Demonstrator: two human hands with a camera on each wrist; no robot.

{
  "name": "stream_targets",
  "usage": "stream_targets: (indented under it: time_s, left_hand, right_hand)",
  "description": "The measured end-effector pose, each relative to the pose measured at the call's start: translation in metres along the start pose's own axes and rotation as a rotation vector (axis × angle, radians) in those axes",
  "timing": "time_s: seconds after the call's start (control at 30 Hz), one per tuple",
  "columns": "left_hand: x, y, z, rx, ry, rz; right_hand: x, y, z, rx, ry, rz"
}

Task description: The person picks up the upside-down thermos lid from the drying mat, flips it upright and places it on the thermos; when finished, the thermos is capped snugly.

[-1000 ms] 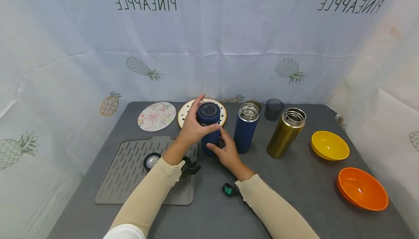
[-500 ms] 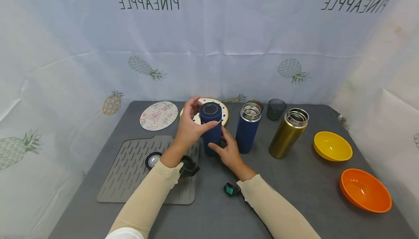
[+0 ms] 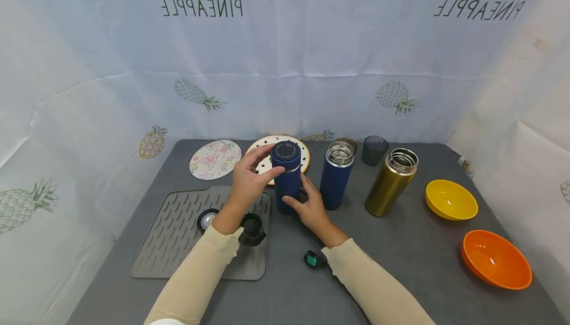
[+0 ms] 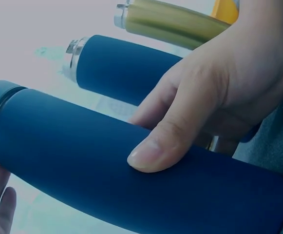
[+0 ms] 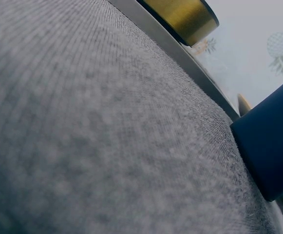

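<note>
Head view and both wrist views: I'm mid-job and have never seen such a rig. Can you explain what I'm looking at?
There's no machine: you see a person's left hand and right hand, both bare. The head picture looks forward and down; each wrist picture comes from a camera worn on that wrist. The left hand has thumb and fingers at the cap of a blue bottle, while the right hand grips its body. Also on the gray table are an open blue bottle, an open gold bottle, a dark cup, a yellow bowl, an orange bowl, a pink-patterned disc, a starred plate and a ribbed mat.
</note>
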State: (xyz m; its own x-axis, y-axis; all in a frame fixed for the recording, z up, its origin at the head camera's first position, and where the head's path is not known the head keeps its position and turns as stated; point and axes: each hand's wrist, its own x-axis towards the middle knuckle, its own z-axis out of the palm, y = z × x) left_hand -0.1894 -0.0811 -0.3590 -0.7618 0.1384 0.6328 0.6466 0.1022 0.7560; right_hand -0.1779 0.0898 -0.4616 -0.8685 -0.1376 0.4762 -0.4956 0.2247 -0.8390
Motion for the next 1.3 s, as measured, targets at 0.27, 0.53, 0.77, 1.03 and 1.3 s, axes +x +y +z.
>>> stream_targets:
  time_s: [0.27,0.53,0.77,1.03,1.3]
  left_hand:
    - [0.002,0.000,0.002,-0.135,-0.104,-0.121]
    - [0.013,0.004,0.018,-0.091,-0.138,-0.250]
    - [0.010,0.006,0.028,0.029,-0.013,-0.203]
    - [0.005,0.004,0.013,0.072,0.068,-0.067]
    - [-0.003,0.003,0.003,0.030,0.024,-0.049]
  right_hand:
    - [0.001,-0.001,0.000,-0.005,0.022,-0.016]
    - [0.002,-0.001,0.001,-0.016,0.027,-0.012]
    - [0.001,-0.002,0.002,-0.018,0.016,-0.008]
    - [0.004,0.009,0.005,-0.012,0.033,-0.005]
    - [0.002,0.044,0.009,-0.005,0.040,-0.012]
